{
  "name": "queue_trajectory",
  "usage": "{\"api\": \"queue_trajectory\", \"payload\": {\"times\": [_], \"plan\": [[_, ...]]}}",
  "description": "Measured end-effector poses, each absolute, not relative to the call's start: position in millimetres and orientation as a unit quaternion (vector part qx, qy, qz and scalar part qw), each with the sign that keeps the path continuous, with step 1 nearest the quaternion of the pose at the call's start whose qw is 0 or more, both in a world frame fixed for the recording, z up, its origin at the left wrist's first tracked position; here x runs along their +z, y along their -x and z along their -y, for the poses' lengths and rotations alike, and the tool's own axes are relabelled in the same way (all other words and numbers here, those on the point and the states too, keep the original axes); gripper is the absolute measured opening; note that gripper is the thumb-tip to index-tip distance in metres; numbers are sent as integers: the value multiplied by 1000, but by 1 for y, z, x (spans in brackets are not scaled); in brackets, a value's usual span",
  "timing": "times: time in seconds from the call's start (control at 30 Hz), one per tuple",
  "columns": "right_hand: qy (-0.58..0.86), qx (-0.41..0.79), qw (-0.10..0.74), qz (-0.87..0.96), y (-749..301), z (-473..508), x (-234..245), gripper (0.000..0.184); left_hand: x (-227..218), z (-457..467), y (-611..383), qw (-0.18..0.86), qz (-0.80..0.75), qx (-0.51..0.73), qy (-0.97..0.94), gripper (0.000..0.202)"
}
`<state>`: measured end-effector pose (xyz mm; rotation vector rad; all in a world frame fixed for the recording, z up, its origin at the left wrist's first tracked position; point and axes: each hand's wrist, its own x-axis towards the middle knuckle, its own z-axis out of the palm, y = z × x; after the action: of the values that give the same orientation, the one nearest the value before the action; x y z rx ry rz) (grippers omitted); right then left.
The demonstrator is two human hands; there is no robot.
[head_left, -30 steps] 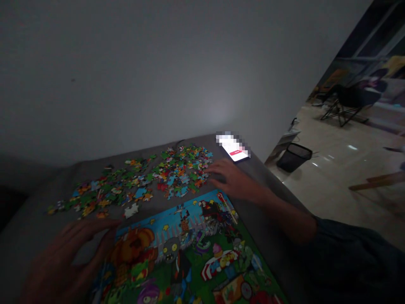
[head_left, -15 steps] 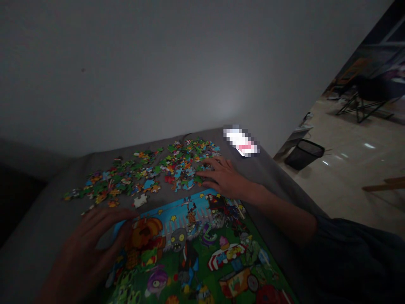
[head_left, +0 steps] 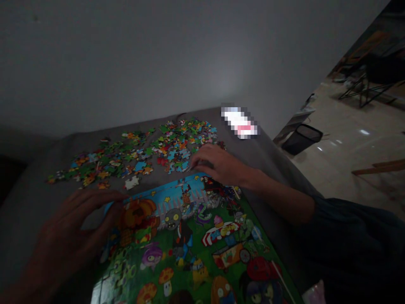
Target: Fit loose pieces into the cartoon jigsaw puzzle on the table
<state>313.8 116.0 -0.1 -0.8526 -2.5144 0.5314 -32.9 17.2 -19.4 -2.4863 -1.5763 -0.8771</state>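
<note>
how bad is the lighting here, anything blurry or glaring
In the head view the scene is dim, the left hand is dark and soft, the phone glares through pixelated blocks, the floor shows small bright reflections, and the whole frame sits tilted.

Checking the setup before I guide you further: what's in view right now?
jigsaw pieces: many, multicoloured, loose on the surface
pale jigsaw piece: one, whitish, beside the picture's top edge
cartoon picture: one, mainly green and blue, nearest the hands
phone: one, lit, screen blurred, beyond the pieces
fabric surface: one, grey, beneath these
wastebasket: one, black, on the floor
folding chair: one, black, farther across the floor
left hand: one, at the picture's left edge
right hand: one, at the picture's top edge, by the pieces
</note>
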Motion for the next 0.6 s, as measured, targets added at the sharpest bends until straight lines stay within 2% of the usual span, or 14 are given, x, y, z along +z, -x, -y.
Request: {"api": "queue_trajectory", "payload": {"times": [0.1,0.23,0.33,0.4,0.6], "plan": [[186,328,233,896,-310,-86,11,17,-9,-14,22,35,500,-283,817,13],[38,423,47,904,-298,-34,26,29,-3,-13,12,46,477,-288,829,10],[7,429,-43,902,-287,-7,27,29,-3,-12,10,42,473,-295,829,10],[1,413,-58,909,-283,1,22,32,-3,-11,10,41,473,-298,828,10],[22,340,-24,940,-290,-4,17,34,-3,-11,10,45,457,-310,833,9]]}}
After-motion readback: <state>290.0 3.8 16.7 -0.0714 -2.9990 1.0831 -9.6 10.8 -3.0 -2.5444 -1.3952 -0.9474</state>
